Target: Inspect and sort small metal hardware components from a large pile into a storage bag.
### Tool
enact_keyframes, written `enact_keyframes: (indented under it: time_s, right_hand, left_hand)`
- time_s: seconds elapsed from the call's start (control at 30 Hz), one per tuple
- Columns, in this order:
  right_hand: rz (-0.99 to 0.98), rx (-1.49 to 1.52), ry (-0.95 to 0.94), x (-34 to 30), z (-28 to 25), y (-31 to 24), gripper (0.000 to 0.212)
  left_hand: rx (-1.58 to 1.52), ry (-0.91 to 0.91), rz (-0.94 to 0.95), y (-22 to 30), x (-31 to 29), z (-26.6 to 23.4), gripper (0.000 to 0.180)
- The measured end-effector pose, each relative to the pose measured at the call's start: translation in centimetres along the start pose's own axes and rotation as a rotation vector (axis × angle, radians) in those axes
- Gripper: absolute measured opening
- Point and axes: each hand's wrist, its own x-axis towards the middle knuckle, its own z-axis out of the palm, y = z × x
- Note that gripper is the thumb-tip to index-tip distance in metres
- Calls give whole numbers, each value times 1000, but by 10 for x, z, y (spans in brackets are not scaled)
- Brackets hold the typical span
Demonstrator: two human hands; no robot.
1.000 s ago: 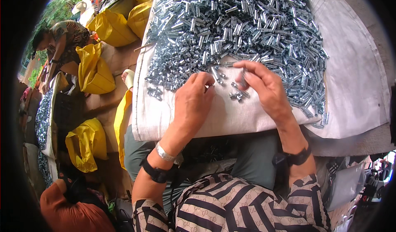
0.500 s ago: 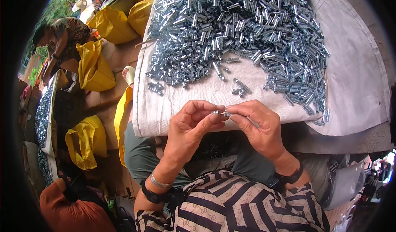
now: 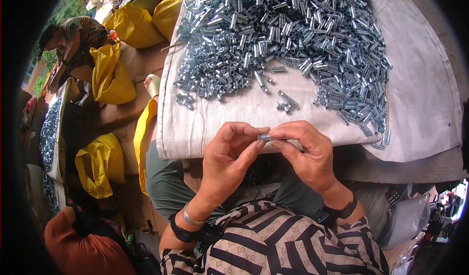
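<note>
My left hand [image 3: 228,150] and my right hand [image 3: 305,150] meet tip to tip just over the near edge of a cloth-covered table [image 3: 220,123]. Thumb and forefinger of each pinch a small shiny metal piece [image 3: 264,137], the left on one end, the right on the other. It looks like a short collar pressed against a metal sleeve; fingertips hide most of it. Beyond lies a heap of metal sleeves [image 3: 337,74], with short ring-like metal collars [image 3: 210,77] massed at its left. Between heap and hands, a loose sleeve [image 3: 288,99] rests beside several collars [image 3: 285,108].
Yellow sacks [image 3: 111,77] stand on the floor to the left, one [image 3: 101,165] gaping nearer me. A co-worker [image 3: 73,43] sits bent over at far left; another person's orange sleeve [image 3: 88,245] shows lower left. A clear plastic bin [image 3: 408,221] is at the lower right.
The two small metal pieces, held slightly apart before, now touch end to end between my fingertips. Both hands stay in nearly the same place.
</note>
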Motion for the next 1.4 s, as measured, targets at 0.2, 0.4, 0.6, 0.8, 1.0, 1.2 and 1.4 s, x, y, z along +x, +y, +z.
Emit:
enact_keyframes:
  time_s: [0.2, 0.4, 0.6, 0.8, 1.0, 1.2, 1.4]
  right_hand:
    - [88, 156, -127, 4, -15, 8, 18]
    - [468, 703, -449, 3, -24, 5, 21]
    - [226, 417, -572, 8, -34, 6, 23]
    - [177, -356, -99, 45, -50, 41, 11]
    - [2, -688, -135, 45, -47, 59, 9]
    - [-123, -810, -203, 66, -66, 55, 10]
    - [-279, -939, -160, 112, -25, 104, 12]
  left_hand:
    - [248, -100, 43, 12, 10, -14, 22]
    - [-220, -603, -471, 15, 25, -31, 28]
    - [228, -647, -434, 31, 38, -30, 32]
    - [789, -209, 201, -7, 79, 4, 24]
    - [1125, -83, 439, -27, 86, 18, 16]
    - [1136, -65, 460, -21, 77, 10, 15]
    - [1160, -20, 476, -21, 76, 20, 13]
